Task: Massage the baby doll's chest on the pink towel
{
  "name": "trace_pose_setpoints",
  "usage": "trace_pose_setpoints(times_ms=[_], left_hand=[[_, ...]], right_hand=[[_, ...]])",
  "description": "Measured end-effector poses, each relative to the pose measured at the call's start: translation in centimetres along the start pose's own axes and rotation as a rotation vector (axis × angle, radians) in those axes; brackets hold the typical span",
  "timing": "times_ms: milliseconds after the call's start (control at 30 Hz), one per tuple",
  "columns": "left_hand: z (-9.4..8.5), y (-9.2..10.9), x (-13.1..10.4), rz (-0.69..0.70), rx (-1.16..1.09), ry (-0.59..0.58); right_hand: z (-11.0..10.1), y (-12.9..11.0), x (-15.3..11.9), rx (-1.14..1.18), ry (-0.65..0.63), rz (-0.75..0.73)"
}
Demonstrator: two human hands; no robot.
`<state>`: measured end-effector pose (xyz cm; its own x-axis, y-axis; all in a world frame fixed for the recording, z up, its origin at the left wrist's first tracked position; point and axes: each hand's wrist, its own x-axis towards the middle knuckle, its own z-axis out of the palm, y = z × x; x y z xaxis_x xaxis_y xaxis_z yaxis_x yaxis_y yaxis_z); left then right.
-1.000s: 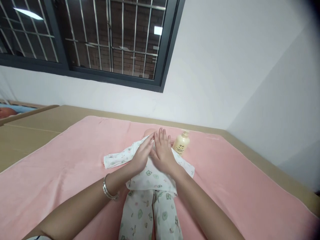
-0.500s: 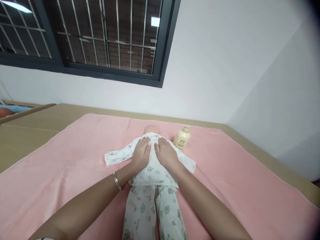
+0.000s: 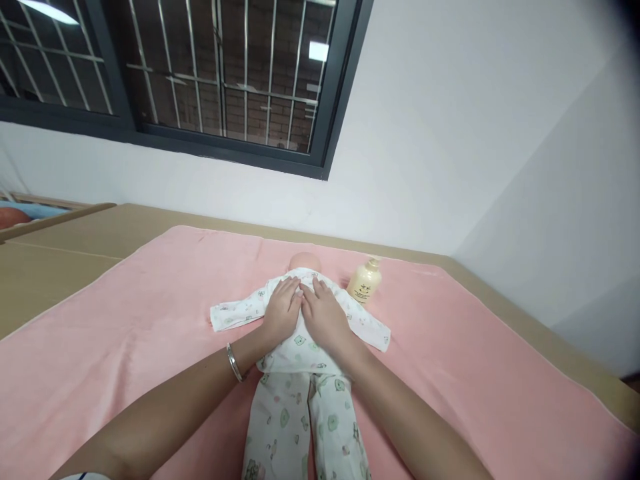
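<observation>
A baby doll (image 3: 305, 360) in white printed pyjamas lies stretched out on a pink blanket (image 3: 155, 293), its bald head at the far end and its arms spread. My left hand (image 3: 283, 308) rests flat on the left side of the upper torso, fingers extended. Flat on the right side lies my right hand (image 3: 324, 317), its fingers stretched out too, and the thumbs and index fingers meet or nearly meet at the middle. Beside the doll's right-hand sleeve stands a pale yellow pump bottle (image 3: 365, 280). Neither hand grips anything.
The blanket covers a wooden surface (image 3: 75, 257) whose far edge meets a white wall (image 3: 410, 133). A dark-framed window (image 3: 220, 80) with metal bars is above. At the far left, a blue and orange item (image 3: 20, 215) shows beyond a raised wooden edge.
My right hand has slid left across the doll's torso, closer to my left hand. The left hand stays in nearly the same spot. The camera view has shifted slightly.
</observation>
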<state>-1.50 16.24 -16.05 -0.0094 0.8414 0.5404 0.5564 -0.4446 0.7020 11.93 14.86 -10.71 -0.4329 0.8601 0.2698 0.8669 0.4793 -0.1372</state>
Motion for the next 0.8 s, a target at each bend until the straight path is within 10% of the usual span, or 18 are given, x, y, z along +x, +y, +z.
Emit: trace_pose_setpoints(times_ms=[167, 433, 800], left_hand=[[-0.2, -0.1, -0.1, -0.003, -0.051, 0.017], [0.3, -0.1, -0.2, -0.034, 0.174, -0.010], [-0.4, 0.3, 1.0, -0.037, 0.343, -0.123]], right_hand=[[0.1, -1.6, -1.1, -0.021, -0.038, -0.115], [0.1, 3.6, 2.0, 0.117, -0.080, 0.161], [-0.6, 0.4, 0.1, 0.044, -0.027, 0.053]])
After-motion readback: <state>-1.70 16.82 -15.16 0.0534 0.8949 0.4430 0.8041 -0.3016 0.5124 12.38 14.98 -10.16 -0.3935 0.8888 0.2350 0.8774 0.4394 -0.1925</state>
